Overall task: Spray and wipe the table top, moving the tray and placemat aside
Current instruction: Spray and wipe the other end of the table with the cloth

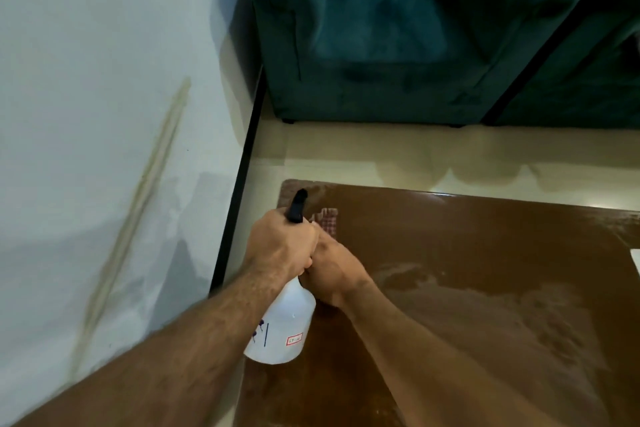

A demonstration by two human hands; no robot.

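Observation:
My left hand (282, 246) grips the neck of a white spray bottle (284, 326) with a black nozzle (298, 206), held over the far left part of the brown table top (467, 270). My right hand (334, 265) lies just right of the bottle on a checked cloth (328, 217), whose end shows beyond the fingers. How the right fingers lie on the cloth is hidden by the left hand. Pale wet streaks spread over the table surface. A white corner (635, 262) shows at the table's right edge; what it belongs to cannot be told.
A dark green armchair (398, 38) stands beyond the table, a second one (602, 55) to its right. A white wall (104, 114) with a black skirting strip (239, 184) runs along the left. Cream floor tiles (346, 156) lie between table and chairs.

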